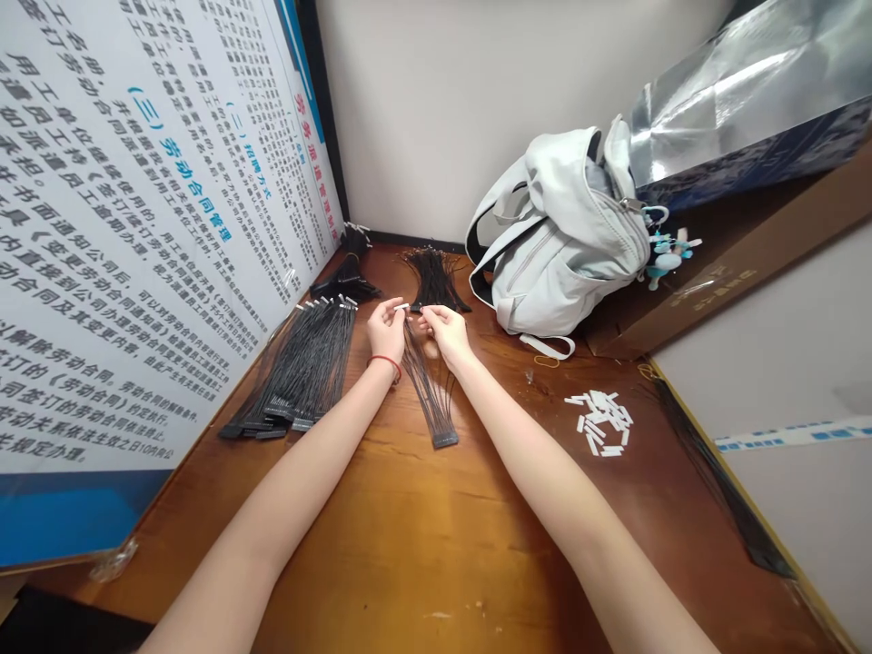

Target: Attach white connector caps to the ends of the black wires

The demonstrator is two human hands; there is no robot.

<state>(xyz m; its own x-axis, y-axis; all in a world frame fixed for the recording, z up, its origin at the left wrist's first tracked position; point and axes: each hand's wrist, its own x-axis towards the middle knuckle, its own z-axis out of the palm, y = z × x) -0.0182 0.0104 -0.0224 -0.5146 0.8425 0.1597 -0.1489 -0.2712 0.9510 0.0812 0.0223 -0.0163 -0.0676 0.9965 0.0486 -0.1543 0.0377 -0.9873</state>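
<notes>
My left hand (387, 331) pinches a small white connector (401, 307) between thumb and forefinger, and a red cord circles that wrist. My right hand (446, 334) is close beside it, its fingertips closed on the thin ends of a black wire harness (428, 391). That harness hangs down to a black multi-pin connector (445, 440) lying on the wood. Left of my hands lie several similar harnesses in a flat black bundle (303, 363). More black wires (432, 280) fan out just beyond my fingers. A loose heap of small white connectors (599, 422) sits to the right of my right arm.
A printed notice board (136, 200) leans along the wooden table's (409, 545) left side. A pale grey backpack (559, 236) and a silver bag (742, 100) stand at the far right. Another black wire bunch (347, 272) lies in the far corner, against a white wall (436, 109).
</notes>
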